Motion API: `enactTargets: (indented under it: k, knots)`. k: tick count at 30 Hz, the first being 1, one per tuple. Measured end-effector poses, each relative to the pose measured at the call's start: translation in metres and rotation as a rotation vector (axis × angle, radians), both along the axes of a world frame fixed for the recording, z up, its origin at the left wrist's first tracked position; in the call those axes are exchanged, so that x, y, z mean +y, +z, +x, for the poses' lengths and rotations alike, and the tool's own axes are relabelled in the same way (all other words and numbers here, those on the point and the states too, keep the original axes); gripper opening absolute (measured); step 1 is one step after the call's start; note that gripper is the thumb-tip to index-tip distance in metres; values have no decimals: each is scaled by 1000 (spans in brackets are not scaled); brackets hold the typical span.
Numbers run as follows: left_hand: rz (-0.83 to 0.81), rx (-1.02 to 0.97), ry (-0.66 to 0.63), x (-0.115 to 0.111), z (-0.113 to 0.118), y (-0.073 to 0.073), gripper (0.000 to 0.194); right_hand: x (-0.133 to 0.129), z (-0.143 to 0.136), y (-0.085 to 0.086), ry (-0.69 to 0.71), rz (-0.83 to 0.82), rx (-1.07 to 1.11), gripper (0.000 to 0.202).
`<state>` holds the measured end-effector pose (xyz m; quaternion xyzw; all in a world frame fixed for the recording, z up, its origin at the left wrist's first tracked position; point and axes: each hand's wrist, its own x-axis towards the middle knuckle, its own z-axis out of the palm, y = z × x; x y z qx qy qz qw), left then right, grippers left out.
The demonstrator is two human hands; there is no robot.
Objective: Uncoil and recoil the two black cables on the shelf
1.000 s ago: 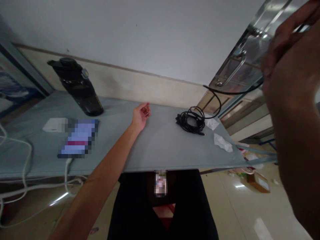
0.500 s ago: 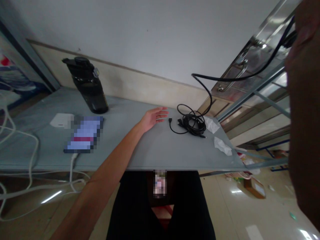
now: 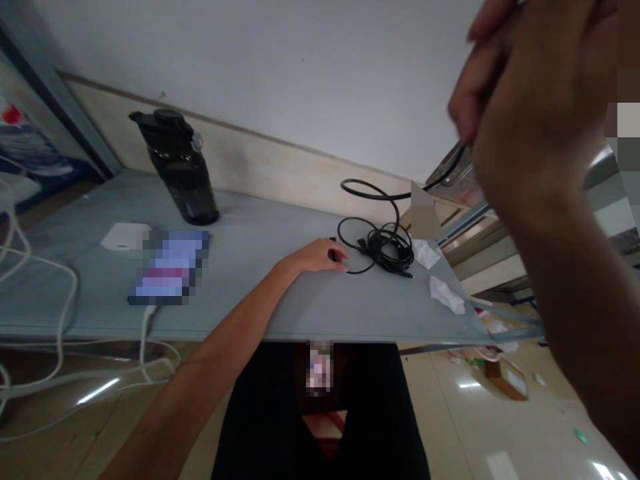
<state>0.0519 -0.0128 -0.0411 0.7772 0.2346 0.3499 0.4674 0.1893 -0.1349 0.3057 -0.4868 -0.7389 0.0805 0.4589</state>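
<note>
On the grey table (image 3: 320,307), my left hand (image 3: 325,255) has its fingers curled round the black plug end of a thin cable. That cable runs into a tangled bundle of black cables (image 3: 390,252) just right of the hand. My right hand (image 3: 530,107) is raised high at the upper right, close to the camera, fingers closed on a thicker black cable (image 3: 373,195). This cable hangs from the hand, loops in the air and drops down to the bundle.
A dark bottle (image 3: 183,170) stands at the back left. Before it lie a white charger (image 3: 123,236) and a phone (image 3: 167,267) with a white cable. Crumpled tissues (image 3: 447,295) lie right of the bundle. A metal frame stands beyond the right edge.
My left hand has moved slightly right and its fingers have closed on the cable's plug end. My right hand has come left into fuller view, and the hanging cable's loop has sunk and shifted left.
</note>
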Motion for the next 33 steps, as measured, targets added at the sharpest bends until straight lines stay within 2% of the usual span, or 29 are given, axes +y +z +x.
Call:
enactTargets:
  k: [2,4,7,11,14,17,20,23,27,33]
  knots:
    - [67,17,44,3,-2,-4,30,-13,-3,-20,-20,217,-211,58]
    - [68,29,90,5,-4,-7,28,-14,1,-37,-4,278,-409,65]
    - [32,57,104,5,-6,-8,21,-3,16,-59,14,242,-527,67]
    - [-12,14,91,6,-11,2,17,8,39,-90,43,94,-514,55]
    - [-93,-146,121,10,-17,13,18,9,61,-111,77,-23,-445,56]
    - [-282,-370,174,14,-22,23,23,9,88,-126,68,-129,-291,59]
    - [-521,-668,266,16,-27,35,30,11,117,-134,55,-245,10,54]
    - [-663,-873,323,14,-35,47,49,11,141,-135,107,-337,307,44]
    - [-691,-978,325,11,-54,53,62,5,166,-132,81,-329,494,35]
    - [-673,-1190,194,15,-76,43,59,-8,222,-122,-81,-162,592,34]
